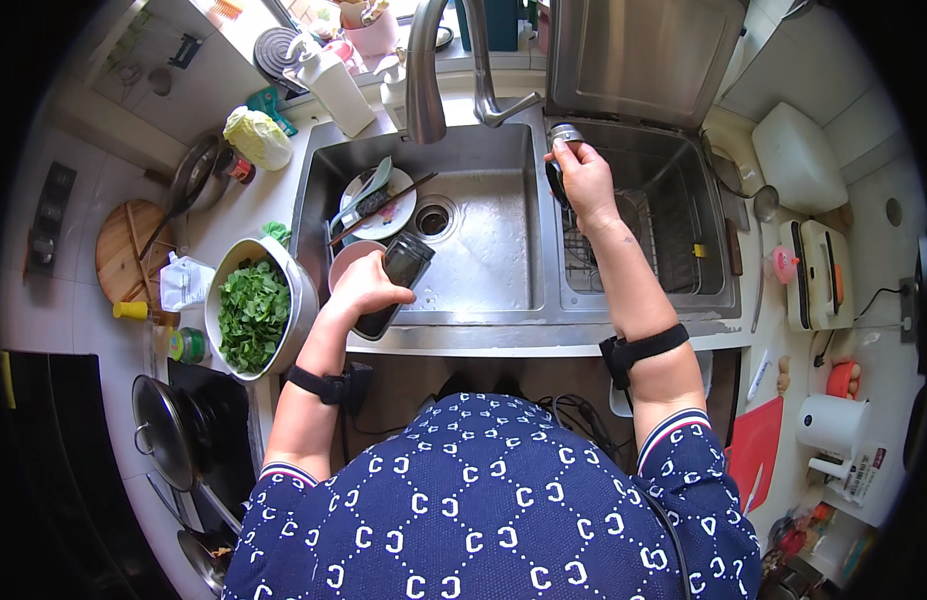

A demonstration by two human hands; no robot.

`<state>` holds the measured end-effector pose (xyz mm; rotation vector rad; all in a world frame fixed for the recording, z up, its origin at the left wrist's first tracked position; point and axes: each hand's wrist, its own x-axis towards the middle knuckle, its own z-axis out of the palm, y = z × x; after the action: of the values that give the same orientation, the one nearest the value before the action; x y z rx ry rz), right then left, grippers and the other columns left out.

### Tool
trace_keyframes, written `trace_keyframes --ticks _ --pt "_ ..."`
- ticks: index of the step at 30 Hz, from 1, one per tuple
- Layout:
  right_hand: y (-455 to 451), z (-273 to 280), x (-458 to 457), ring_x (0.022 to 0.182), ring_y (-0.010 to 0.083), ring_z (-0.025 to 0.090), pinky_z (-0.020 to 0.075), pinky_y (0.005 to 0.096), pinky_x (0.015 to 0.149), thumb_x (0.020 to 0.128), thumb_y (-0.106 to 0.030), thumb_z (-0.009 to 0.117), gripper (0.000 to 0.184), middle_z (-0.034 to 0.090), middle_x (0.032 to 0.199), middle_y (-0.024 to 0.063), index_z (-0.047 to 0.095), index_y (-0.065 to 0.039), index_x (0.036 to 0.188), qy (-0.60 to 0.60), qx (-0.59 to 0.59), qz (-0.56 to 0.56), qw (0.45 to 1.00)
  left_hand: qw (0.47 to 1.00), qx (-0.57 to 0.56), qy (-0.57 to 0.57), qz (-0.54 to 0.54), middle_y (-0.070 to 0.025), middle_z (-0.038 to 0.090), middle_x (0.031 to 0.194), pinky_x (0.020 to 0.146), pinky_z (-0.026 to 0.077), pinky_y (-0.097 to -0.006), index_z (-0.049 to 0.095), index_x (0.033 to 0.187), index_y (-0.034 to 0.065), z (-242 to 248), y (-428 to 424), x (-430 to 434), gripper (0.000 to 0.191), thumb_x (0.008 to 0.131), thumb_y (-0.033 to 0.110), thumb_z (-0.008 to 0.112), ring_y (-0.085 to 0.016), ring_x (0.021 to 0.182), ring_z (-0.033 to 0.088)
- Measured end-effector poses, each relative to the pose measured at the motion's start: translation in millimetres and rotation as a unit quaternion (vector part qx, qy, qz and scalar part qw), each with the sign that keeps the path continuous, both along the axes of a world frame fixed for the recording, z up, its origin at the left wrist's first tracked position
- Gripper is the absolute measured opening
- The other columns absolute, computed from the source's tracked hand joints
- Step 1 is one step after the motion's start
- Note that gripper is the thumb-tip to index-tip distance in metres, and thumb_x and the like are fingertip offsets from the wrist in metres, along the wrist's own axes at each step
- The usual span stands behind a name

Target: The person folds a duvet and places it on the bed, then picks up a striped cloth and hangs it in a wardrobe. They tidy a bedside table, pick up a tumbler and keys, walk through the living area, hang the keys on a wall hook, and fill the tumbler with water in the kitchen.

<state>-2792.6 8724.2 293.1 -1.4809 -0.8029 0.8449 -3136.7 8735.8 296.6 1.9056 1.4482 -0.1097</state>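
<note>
My left hand (369, 289) grips a dark see-through bottle (408, 262) with squared sides. The bottle tilts above the front left of the left sink basin (486, 225), its mouth end pointing away from me. In my right hand (581, 176) is a silver and black cap-like piece (565, 133), partly covered by my fingers. That hand is over the back of the divider and the right basin (677, 270). Beneath and beyond the bottle are a pink bowl (345, 262) and a white plate (403, 199) bearing chopsticks (414, 190) and a pale blue spoon (382, 174).
A metal faucet (426, 90) arches over the left basin. The right basin's metal cover (643, 60) stands raised, with a wire rack (636, 225) below. Left of the sink are a bowl of leafy greens (253, 315) and a cabbage (257, 139). A ladle (765, 210) lies at right.
</note>
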Motion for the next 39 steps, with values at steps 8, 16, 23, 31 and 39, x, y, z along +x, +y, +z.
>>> trace_keyframes --ticks 8,16,23,31,39 --pt "1 -7 -2 0.067 0.0070 0.056 0.0498 0.0256 0.057 0.097 -0.032 0.059 0.024 0.064 0.082 -0.0017 0.065 -0.009 0.093 0.007 -0.015 -0.003 1.000 0.999 -0.029 0.022 0.004 -0.0168 0.068 0.096 0.087 0.051 -0.0345 0.063 0.102 -0.0036 -1 13 -2 0.065 0.053 0.031 0.085 -0.027 0.092 0.066" --pt "14 -7 0 0.071 0.0072 0.056 0.0489 0.0257 0.061 0.096 -0.032 0.060 0.026 0.064 0.083 -0.0016 0.067 -0.008 0.093 -0.007 -0.023 -0.009 1.000 0.979 -0.008 0.184 -0.089 -0.0182 0.070 0.087 0.078 0.054 -0.0367 0.063 0.107 0.0008 19 30 11 0.066 0.056 0.038 0.079 -0.029 0.081 0.069" --pt "41 -3 -5 0.076 0.0232 0.066 0.0505 0.0345 0.072 0.090 -0.038 0.065 0.036 0.071 0.083 0.0095 0.067 -0.002 0.093 -0.134 0.015 -0.034 0.990 0.898 -0.043 0.395 -0.188 -0.0132 0.073 0.088 0.074 0.056 -0.0344 0.071 0.101 0.0061 43 44 39 0.055 0.057 0.038 0.077 -0.028 0.083 0.070" --pt "96 10 13 0.089 0.0299 0.068 0.0513 0.0377 0.079 0.093 -0.044 0.060 0.039 0.072 0.093 0.0112 0.066 -0.006 0.103 -0.304 -0.021 -0.017 0.952 0.980 0.031 0.172 -0.098 -0.0206 0.070 0.099 0.083 0.054 -0.0367 0.059 0.123 0.0009 42 35 4 0.080 0.057 0.042 0.078 -0.030 0.091 0.069" --pt "110 10 10 0.087 0.0356 0.066 0.0510 0.0440 0.078 0.091 -0.043 0.059 0.037 0.071 0.092 0.0149 0.067 -0.007 0.099 -0.347 -0.025 0.024 0.937 0.973 0.002 -0.227 0.045 -0.0175 0.063 0.116 0.098 0.045 -0.0354 0.050 0.127 -0.0004 -4 11 5 0.085 0.061 0.036 0.087 -0.026 0.111 0.060"
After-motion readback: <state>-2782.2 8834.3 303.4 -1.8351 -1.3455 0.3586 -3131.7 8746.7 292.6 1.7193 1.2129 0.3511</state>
